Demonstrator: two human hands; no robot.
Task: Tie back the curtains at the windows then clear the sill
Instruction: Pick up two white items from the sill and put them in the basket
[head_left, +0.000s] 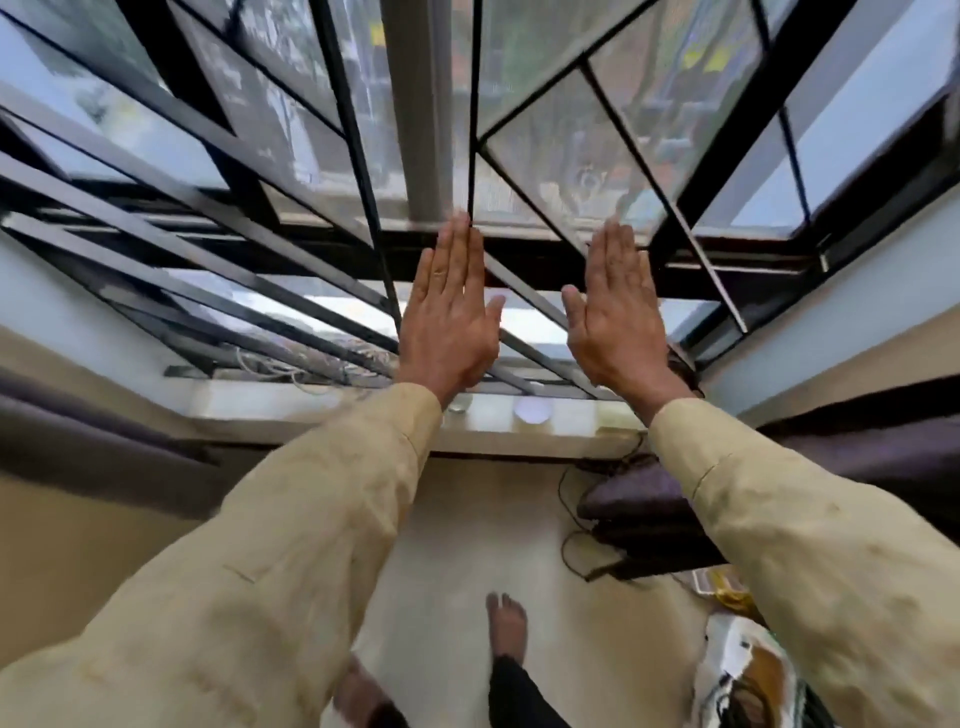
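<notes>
Found left curtain (78, 415) drawn off glass; tie not visible. Held left hand (447, 317) flat, empty, before grille. Noted white disc (532, 411) on sill (576, 418): clearing judged undone. Held right hand (618, 322) flat, empty, apart. Found right curtain (857, 441) drawn aside.

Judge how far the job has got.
Done, apparently: left curtain and right curtain hang clear of the grille, though no tie shows. In hand: nothing; left hand and right hand are raised flat before it. Left: the sill holds a white disc and wires.
</notes>
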